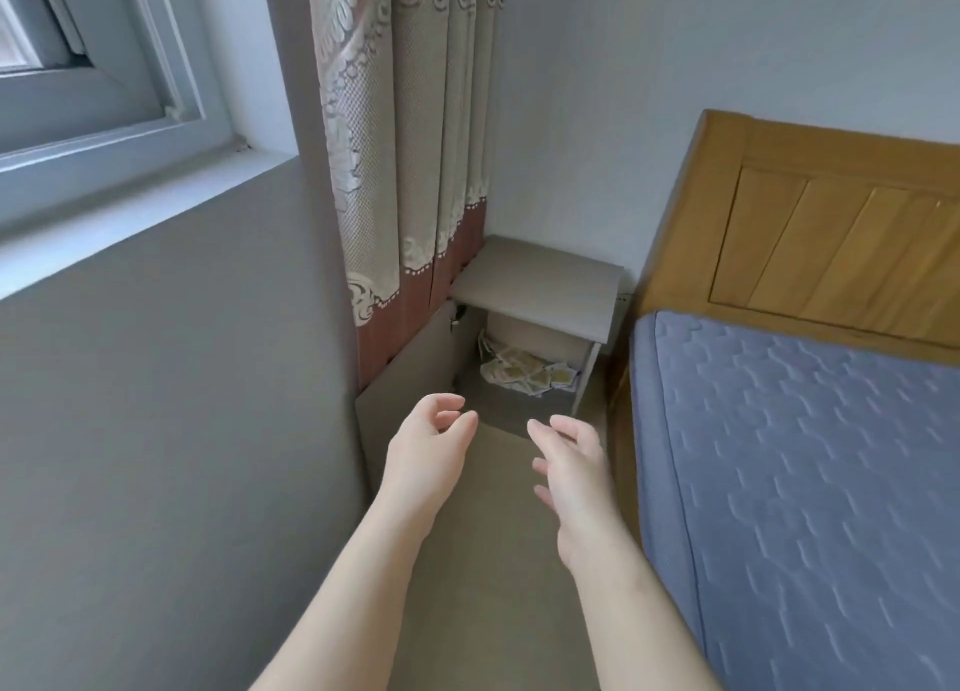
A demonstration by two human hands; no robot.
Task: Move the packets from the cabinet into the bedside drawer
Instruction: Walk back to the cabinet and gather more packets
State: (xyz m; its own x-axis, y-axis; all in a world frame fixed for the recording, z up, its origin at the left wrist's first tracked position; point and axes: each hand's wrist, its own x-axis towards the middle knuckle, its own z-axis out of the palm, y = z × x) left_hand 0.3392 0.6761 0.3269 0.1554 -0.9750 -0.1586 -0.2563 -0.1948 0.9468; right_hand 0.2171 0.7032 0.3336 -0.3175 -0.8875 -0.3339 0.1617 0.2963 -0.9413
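Our left hand, right hand: fingers loose, spread, empty. Packets past fingertips, heaped loose. We grab too many, some slip.

You work in soft, even daylight from the window at upper left, and the room is bright without harsh glare. The wall below the sill lies in grey shade. The open cabinet is dimmest inside, so the packets there look small and muddy. Your left hand and right hand are evenly lit, with slightly soft fingertip edges. Wide-angle distortion bends the window frame, the curtain and the headboard toward the edges. Fine detail looks slightly smeared throughout.
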